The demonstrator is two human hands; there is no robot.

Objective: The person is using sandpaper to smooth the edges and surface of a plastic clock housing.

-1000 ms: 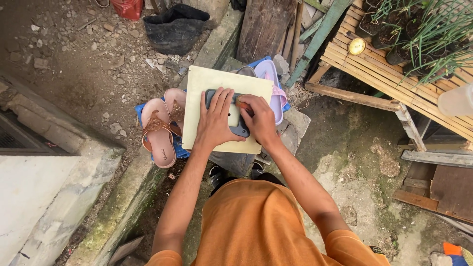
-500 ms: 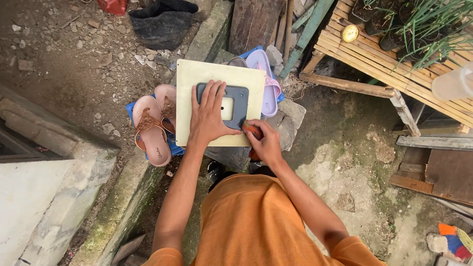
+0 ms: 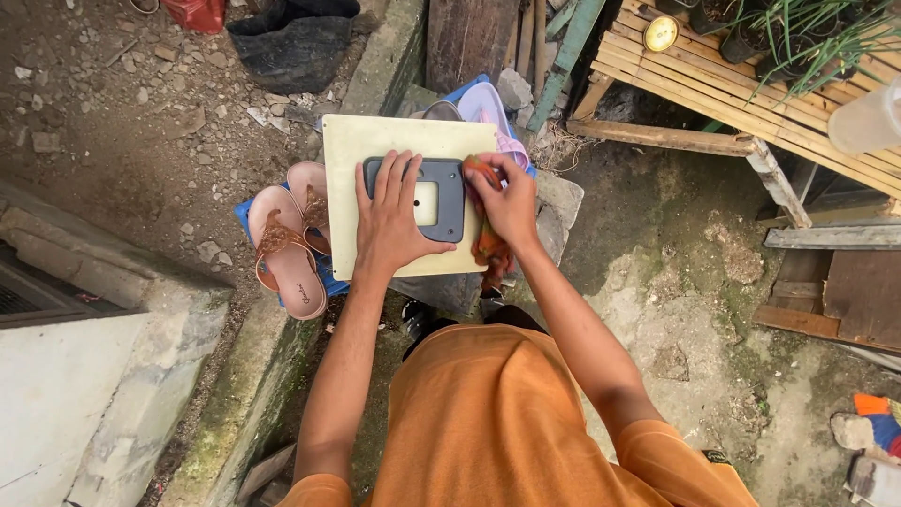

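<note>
while my left hand (image 3: 399, 221) lies flat, fingers spread, pinning the grey plate (image 3: 427, 197), my right hand (image 3: 507, 202) grips an orange rag (image 3: 488, 246); rubbing hard could slide it off the board (image 3: 361, 150).

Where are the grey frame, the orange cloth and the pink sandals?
grey frame (image 3: 449, 187): head view, on its right bar beside the cut-out.
orange cloth (image 3: 491, 248): head view, on the part hanging below the right hand.
pink sandals (image 3: 289, 268): head view, on the nearer sandal's sole.

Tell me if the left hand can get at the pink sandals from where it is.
Probably yes: the left hand lies flat on the grey plate, and the pink sandals lie just beside the board, nothing between.
</note>
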